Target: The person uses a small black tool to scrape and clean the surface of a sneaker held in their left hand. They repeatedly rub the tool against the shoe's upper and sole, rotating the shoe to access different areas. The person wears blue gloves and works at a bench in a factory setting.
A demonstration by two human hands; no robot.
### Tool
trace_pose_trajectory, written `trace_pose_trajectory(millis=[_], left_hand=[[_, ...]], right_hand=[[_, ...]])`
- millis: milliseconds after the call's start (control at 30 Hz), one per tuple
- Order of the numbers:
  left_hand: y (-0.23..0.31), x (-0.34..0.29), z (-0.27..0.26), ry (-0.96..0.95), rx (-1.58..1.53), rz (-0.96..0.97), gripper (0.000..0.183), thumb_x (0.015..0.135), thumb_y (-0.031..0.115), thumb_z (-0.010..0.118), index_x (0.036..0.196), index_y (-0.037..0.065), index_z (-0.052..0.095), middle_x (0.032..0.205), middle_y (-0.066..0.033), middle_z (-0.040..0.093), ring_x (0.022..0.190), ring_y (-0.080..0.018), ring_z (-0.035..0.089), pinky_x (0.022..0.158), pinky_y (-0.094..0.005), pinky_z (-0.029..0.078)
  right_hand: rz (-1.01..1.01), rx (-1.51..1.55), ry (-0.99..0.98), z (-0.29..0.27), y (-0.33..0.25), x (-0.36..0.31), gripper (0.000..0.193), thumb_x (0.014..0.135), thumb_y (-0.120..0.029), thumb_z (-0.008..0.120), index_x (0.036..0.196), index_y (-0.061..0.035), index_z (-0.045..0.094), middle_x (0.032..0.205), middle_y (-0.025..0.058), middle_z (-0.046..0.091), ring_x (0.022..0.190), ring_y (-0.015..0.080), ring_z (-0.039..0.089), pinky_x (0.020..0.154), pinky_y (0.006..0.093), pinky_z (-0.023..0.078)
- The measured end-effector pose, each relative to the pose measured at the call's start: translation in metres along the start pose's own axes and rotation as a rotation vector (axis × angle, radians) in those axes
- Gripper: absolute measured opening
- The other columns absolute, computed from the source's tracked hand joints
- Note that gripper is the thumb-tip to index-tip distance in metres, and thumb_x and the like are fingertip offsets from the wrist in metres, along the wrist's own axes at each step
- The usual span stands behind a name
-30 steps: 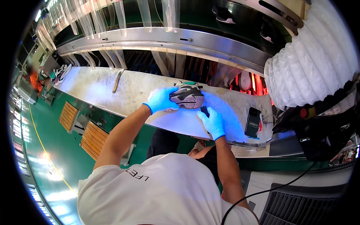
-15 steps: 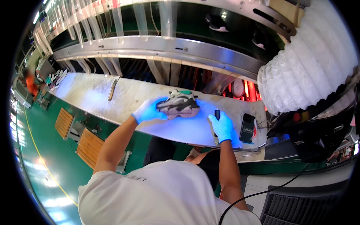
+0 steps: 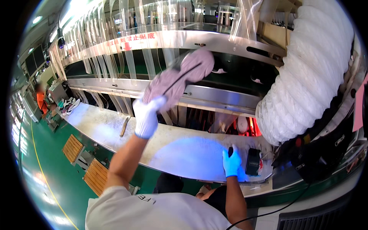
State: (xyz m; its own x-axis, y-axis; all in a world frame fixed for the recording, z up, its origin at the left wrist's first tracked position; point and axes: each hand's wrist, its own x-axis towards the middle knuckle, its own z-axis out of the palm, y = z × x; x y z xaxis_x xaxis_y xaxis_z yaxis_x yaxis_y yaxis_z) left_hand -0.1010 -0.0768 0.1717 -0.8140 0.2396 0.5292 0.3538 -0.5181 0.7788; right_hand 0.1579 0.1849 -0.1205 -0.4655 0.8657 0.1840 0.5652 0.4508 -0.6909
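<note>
From 1 head-worn fisheye, we look down and forward, close above a white shirt (image 3: 153, 211) at 6 o'clock, across the bench (image 3: 184, 155) toward plastic strips (image 3: 168, 36) at 12.

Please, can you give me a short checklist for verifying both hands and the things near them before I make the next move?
1. Shoe gripped by the left hand: ok, it is held raised by one end.
2. Upper of the shoe visible for inspection: not ok, the sole faces the camera.
3. Shoe clear of the metal rail: cannot tell, they overlap in this view.
4. Dark handle held in the right hand: ok, it sticks up from the gloved fist.
5. Black device well away from the right hand: not ok, it lies close on its right.
6. Slim tool apart from both hands: ok, it lies farther left on the bench.
</note>
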Motion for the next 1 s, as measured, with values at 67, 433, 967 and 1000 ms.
trace_pose_trajectory(millis=[67,433,967,1000], left_hand=[[0.049,0.049,0.055,0.044,0.314,0.329,0.062,0.087,0.03,0.094,0.133,-0.007,0.077,0.114,-0.0099,0.083,0.101,-0.0172,0.077,0.094,-0.0338,0.063],[0.021,0.32,0.199,-0.521,1.525,0.732,0.097,0.097,0.088,0.059,0.167,0.021,0.058,0.181,-0.0188,0.037,0.158,-0.0509,0.047,0.131,-0.0598,0.038],[-0.283,-0.082,0.137,-1.076,1.029,0.509,0.063,0.087,0.025,0.084,0.146,0.009,0.068,0.158,-0.0202,0.06,0.142,-0.0437,0.062,0.115,-0.0517,0.055],[-0.298,-0.076,0.162,-1.004,1.077,0.428,0.075,0.085,0.026,0.085,0.155,0.01,0.063,0.161,-0.0214,0.057,0.143,-0.0439,0.061,0.116,-0.0522,0.054]], right_hand=[[-0.091,0.003,0.111,0.003,0.028,-0.001,0.075,0.095,-0.043,0.087,0.157,-0.0092,0.06,0.141,0.0284,0.071,0.129,0.0501,0.069,0.11,0.0579,0.056],[-0.106,0.031,0.108,0.001,0.014,0.0,0.07,0.096,-0.041,0.087,0.154,-0.0076,0.065,0.143,0.0273,0.073,0.13,0.0486,0.07,0.111,0.0547,0.056],[-0.317,0.096,0.259,0.007,0.01,0.008,0.037,0.09,-0.019,0.084,0.124,-0.0073,0.076,0.13,0.0187,0.075,0.121,0.0425,0.069,0.107,0.0548,0.056],[-0.316,0.1,0.268,0.004,0.015,0.009,0.037,0.09,-0.019,0.084,0.124,-0.0071,0.076,0.13,0.0186,0.075,0.121,0.0424,0.069,0.107,0.0547,0.056]])
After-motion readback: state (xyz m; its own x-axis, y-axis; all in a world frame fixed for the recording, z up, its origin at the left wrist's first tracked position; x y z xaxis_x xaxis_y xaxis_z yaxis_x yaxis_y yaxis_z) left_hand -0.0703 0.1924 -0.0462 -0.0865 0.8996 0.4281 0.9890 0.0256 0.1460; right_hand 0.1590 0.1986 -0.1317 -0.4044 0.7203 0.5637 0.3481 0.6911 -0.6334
